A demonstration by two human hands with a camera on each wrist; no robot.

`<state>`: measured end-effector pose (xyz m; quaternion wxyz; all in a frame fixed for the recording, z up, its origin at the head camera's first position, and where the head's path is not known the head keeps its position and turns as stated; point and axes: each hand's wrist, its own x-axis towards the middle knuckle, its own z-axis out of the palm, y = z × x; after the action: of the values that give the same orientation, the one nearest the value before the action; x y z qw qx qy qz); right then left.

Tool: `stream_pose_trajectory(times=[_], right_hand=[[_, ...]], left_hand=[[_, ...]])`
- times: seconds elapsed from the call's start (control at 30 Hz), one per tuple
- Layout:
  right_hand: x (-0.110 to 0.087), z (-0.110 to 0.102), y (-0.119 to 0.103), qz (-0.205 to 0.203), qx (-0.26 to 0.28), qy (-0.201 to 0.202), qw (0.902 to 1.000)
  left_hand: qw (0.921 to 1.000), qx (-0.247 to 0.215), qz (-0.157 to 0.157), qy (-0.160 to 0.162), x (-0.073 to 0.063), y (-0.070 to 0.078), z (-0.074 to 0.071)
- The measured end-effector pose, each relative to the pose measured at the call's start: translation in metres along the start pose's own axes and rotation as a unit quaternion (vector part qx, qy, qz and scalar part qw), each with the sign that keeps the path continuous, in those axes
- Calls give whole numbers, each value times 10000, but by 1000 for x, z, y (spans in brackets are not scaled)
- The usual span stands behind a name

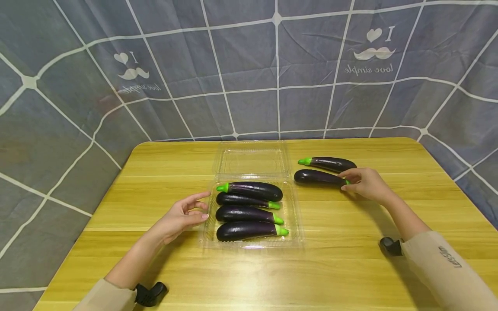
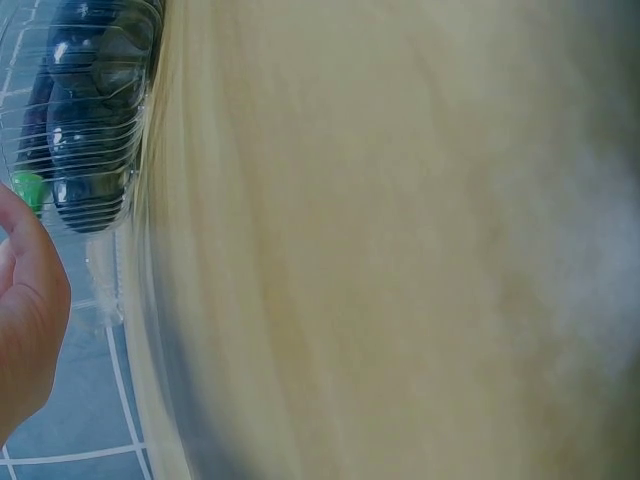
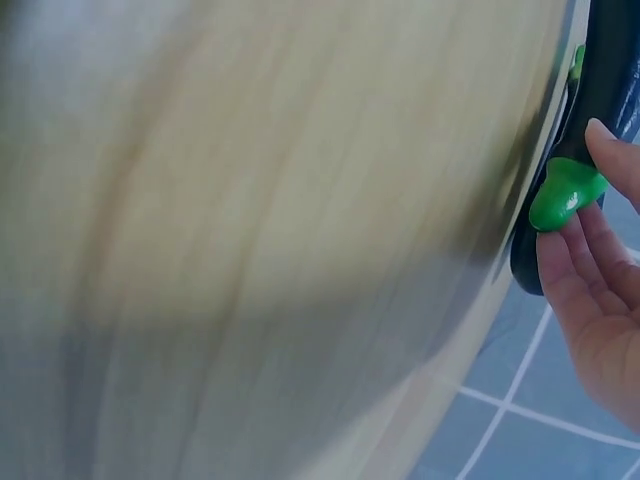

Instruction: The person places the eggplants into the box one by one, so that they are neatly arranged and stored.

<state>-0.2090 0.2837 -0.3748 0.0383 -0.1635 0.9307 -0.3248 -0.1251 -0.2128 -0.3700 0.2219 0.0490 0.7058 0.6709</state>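
Several dark purple eggplants (image 1: pixel 249 214) with green stems lie in a row in a clear plastic clamshell box (image 1: pixel 293 216). My left hand (image 1: pixel 184 218) is at the box's left side, fingers loosely bent and apart, holding nothing; whether the fingertips touch the wall I cannot tell. To the right of the box, my right hand (image 1: pixel 365 183) pinches another eggplant (image 1: pixel 317 178) by its stem end. In the right wrist view, the thumb lies on its neck and the fingers are by the green stem (image 3: pixel 565 195). One more eggplant (image 1: pixel 333 164) lies just behind it.
The box's transparent lid (image 1: pixel 253 162) is folded back flat toward the rear of the wooden table (image 1: pixel 163 172). Grey cloth (image 1: pixel 253 65) with white lines hangs behind the table and at its sides. Black wrist devices (image 1: pixel 151 294) sit at both sleeves.
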Motion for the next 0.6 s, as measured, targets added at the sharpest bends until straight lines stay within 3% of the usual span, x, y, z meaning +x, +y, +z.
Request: stream_pose_trajectory(times=[0.6], right_hand=[[-10, -12, -9, -207, -30, -18, 9998]], left_hand=[[10000, -24, -37, 51, 1, 0, 0]])
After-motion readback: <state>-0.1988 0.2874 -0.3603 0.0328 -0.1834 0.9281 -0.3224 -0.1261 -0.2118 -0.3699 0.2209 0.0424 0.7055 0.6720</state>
